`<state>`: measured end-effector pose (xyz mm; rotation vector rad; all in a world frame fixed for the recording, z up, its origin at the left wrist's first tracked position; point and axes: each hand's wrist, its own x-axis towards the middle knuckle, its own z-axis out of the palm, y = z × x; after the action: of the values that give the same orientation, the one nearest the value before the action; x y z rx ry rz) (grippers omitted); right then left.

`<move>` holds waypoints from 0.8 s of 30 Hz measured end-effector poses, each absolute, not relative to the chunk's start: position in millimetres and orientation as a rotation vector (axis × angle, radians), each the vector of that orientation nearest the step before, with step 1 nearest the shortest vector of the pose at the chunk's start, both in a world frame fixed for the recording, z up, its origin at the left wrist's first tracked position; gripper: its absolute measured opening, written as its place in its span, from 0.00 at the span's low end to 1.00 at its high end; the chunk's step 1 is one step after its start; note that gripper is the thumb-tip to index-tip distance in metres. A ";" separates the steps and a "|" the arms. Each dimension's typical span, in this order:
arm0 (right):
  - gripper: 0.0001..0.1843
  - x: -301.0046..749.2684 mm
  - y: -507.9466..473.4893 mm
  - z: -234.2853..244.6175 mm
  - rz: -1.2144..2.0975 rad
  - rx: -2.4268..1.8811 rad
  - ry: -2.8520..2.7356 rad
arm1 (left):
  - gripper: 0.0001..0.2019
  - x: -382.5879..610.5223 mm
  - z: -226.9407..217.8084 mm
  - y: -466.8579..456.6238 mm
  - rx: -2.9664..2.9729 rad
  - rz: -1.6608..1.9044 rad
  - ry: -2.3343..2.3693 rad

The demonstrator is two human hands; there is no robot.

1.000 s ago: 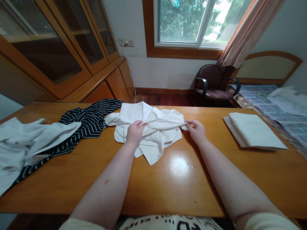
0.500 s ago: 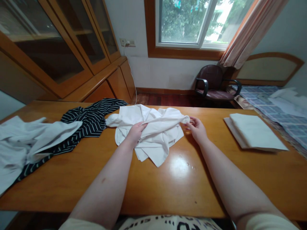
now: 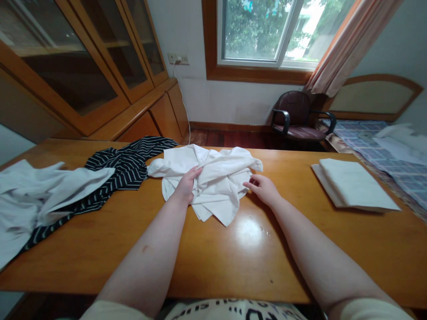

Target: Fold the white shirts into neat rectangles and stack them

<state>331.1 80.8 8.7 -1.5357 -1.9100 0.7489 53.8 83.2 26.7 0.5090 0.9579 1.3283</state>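
A crumpled white garment (image 3: 213, 182) lies in the middle of the wooden table (image 3: 233, 258). My left hand (image 3: 187, 184) rests on its left part, fingers closed round a fold of the cloth. My right hand (image 3: 263, 187) is at the garment's right edge, fingers curled and touching the fabric; whether it grips any cloth is unclear.
A black-and-white striped garment (image 3: 123, 169) and a pale grey-white garment (image 3: 36, 195) lie to the left. A folded white stack (image 3: 353, 184) sits at the right. Beyond the table stand a dark armchair (image 3: 296, 118), a wooden cabinet (image 3: 83, 66) and a bed (image 3: 393, 142).
My right hand has let go of the stretched edge and moved left and nearer, to the garment's right side. The cloth has slackened and bunched toward the left.
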 end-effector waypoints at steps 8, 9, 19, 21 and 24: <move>0.12 338.2 92.0 -3.2 0.983 -1.357 -1.264 | 0.11 47.8 36.9 89.3 0.231 1.609 0.837; 0.12 341.1 94.1 -3.3 1.018 -1.316 -1.156 | 0.12 44.4 38.3 90.8 0.197 1.636 0.819; 0.18 356.3 105.7 -8.7 0.901 -1.286 -0.740 | 0.15 17.1 27.9 104.2 0.033 1.918 0.858; 0.17 359.2 103.0 -6.4 0.711 -1.398 -0.802 | 0.14 17.2 24.6 104.9 0.092 1.933 0.885; 0.17 360.1 94.5 1.7 0.303 -1.494 -1.091 | 0.13 20.6 23.8 102.6 0.240 1.901 0.890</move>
<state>360.1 94.5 1.7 -1.4941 -1.0914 0.3027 20.6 102.6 23.8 0.2400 0.8900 1.9006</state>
